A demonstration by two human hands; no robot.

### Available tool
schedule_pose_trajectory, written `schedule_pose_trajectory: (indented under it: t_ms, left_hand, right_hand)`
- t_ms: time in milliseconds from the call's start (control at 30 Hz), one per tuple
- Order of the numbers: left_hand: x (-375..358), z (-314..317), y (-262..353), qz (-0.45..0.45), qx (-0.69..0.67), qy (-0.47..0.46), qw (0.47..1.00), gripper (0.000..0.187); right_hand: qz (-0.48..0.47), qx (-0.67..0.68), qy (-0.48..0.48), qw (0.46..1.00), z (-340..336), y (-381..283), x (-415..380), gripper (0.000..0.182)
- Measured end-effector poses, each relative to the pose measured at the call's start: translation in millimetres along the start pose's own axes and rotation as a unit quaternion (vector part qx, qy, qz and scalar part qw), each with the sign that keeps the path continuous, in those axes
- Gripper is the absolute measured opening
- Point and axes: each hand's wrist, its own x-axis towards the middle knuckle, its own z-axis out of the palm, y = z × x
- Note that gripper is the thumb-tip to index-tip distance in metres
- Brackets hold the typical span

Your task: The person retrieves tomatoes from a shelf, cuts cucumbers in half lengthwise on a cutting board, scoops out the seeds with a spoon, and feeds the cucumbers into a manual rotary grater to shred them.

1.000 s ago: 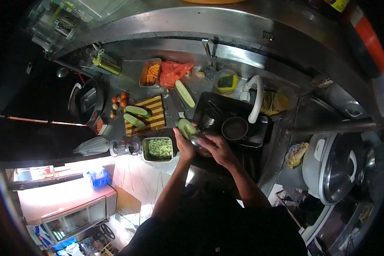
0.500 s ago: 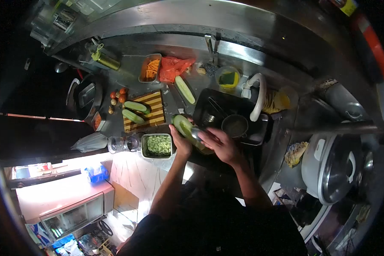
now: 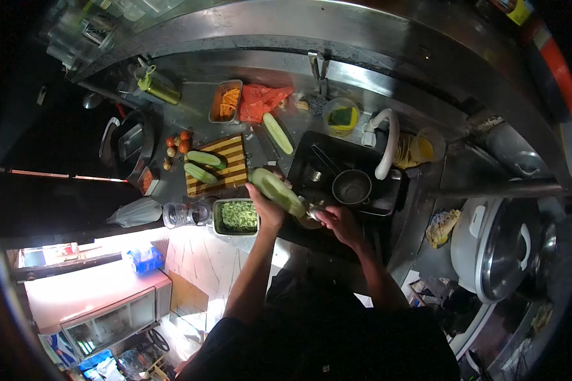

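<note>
My left hand [image 3: 269, 211] is wrapped round a halved cucumber [image 3: 273, 188], its pale cut face turned up. Just beyond the cucumber's lower right end, my right hand [image 3: 338, 223] grips a spoon [image 3: 315, 213], partly hidden by the fingers. Beneath them is a bowl [image 3: 307, 222], mostly covered. A metal container of shredded green vegetable [image 3: 238, 217] stands left of my left hand. Two cucumber pieces [image 3: 201, 173] lie on the striped cutting board [image 3: 234, 166]. Another halved cucumber [image 3: 277, 134] lies on the counter beside a knife [image 3: 265, 141].
A black sink [image 3: 303, 145] with a small pan [image 3: 351, 187] and white faucet [image 3: 388, 143] is at the right. Farther back are a carrot tray [image 3: 227, 101], red bag [image 3: 264, 101] and yellow tub [image 3: 342, 116]. Tomatoes [image 3: 183, 146] sit left of the board.
My right hand has moved right and down with the spoon, off the cucumber's cut face. The cucumber has shifted slightly left in my left hand and shows more fully.
</note>
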Motion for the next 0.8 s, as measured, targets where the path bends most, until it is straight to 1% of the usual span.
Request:
schedule_pose_trajectory:
  t_ms: [100,133,200,267,300,333,367,433,500,567,600,633,700,733,800]
  left_hand:
    - [8.4,1.0,5.0,-0.002,-0.035,-0.006,0.999,0.073]
    - [8.3,-2.9,2.3,-0.008,-0.045,-0.011,0.999,0.072]
    - [8.3,-2.6,-0.9,-0.010,-0.050,-0.023,0.998,0.071]
    - [4.5,-1.6,-2.6,-0.003,-0.036,-0.030,0.999,0.071]
    - [4.3,-4.8,-5.3,0.016,0.000,-0.033,0.999,0.071]
    - [5.3,-8.7,-8.7,0.035,0.035,-0.035,0.998,0.071]
    - [5.7,-5.8,-5.0,0.056,0.069,-0.037,0.995,0.071]
    - [5.6,0.6,2.3,0.032,-0.005,-0.021,0.999,0.071]
    - [8.3,-0.3,10.6,0.026,-0.051,0.001,0.998,0.072]
    - [13.7,-6.2,10.0,0.034,-0.073,0.025,0.996,0.076]
    - [18.6,-14.2,4.8,0.010,-0.093,0.043,0.995,0.075]
    - [18.8,-12.3,10.3,0.008,-0.087,0.049,0.995,0.073]
    - [18.8,-3.7,25.1,0.003,-0.073,0.056,0.996,0.071]
    - [23.5,-12.2,20.5,0.007,-0.085,0.017,0.996,0.071]
    - [24.5,-14.0,18.6,0.010,-0.082,0.030,0.996,0.071]
  right_hand:
    - [0.030,0.106,0.012,0.994,-0.3,2.1,-7.7,0.027]
    - [0.001,0.133,0.025,0.991,4.0,1.8,-9.2,0.027]
    - [-0.066,0.184,0.061,0.979,11.4,-51.5,-6.1,0.026]
    - [-0.096,0.193,0.020,0.976,15.5,-101.0,-2.4,0.027]
    - [-0.110,0.197,-0.002,0.974,16.9,-113.2,0.4,0.028]
    - [-0.111,0.167,-0.011,0.980,17.2,-115.1,4.3,0.028]
    - [-0.113,0.135,-0.020,0.984,17.4,-115.9,8.8,0.029]
    - [-0.122,0.089,-0.027,0.988,18.5,-111.5,16.2,0.030]
    - [-0.130,0.064,-0.025,0.989,20.0,-85.9,16.0,0.032]
    - [-0.066,0.142,0.000,0.988,27.9,-42.3,24.3,0.033]
    - [-0.032,0.178,0.014,0.983,27.8,-23.1,27.3,0.034]
    - [-0.022,0.099,0.012,0.995,21.4,-7.8,26.5,0.035]
    - [-0.002,-0.059,0.012,0.998,7.4,2.2,22.4,0.036]
    - [-0.026,0.007,0.016,1.000,7.7,5.3,24.6,0.036]
    - [-0.067,0.145,0.021,0.987,14.0,-20.7,11.2,0.036]
